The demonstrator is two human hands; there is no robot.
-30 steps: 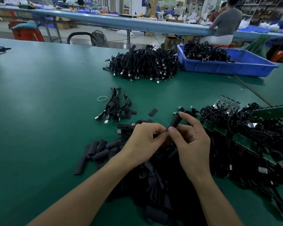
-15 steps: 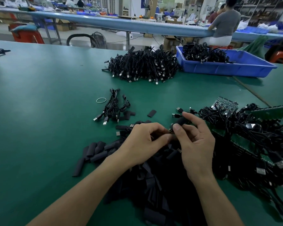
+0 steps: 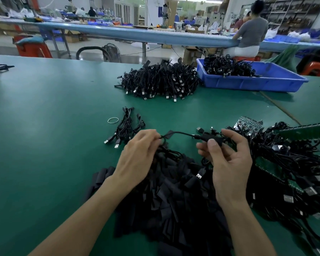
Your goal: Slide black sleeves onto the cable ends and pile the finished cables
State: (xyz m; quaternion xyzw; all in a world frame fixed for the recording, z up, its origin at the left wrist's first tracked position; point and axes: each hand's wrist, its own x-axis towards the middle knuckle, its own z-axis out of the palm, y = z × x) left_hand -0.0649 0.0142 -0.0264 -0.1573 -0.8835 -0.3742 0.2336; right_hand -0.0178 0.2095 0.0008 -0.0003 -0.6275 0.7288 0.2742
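Head view: left hand [image 3: 137, 156] and right hand [image 3: 227, 163] pinch one cable [image 3: 181, 133] above sleeves [image 3: 174, 191]; open table [image 3: 44, 126] leftward.

Both hands hold one cable over the sleeve heap

The left hand [image 3: 137, 156] pinches the cable [image 3: 181, 134]; the right hand [image 3: 227, 163] grips its sleeved end [image 3: 213, 139]. Loose black sleeves [image 3: 174, 196] lie near, a small cable pile [image 3: 126, 126] left.

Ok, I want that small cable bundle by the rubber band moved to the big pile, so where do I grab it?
Take the small cable bundle round its middle, coming from above and pinching across its width: the cords run together there, while its USB plugs splay loose at the near end.
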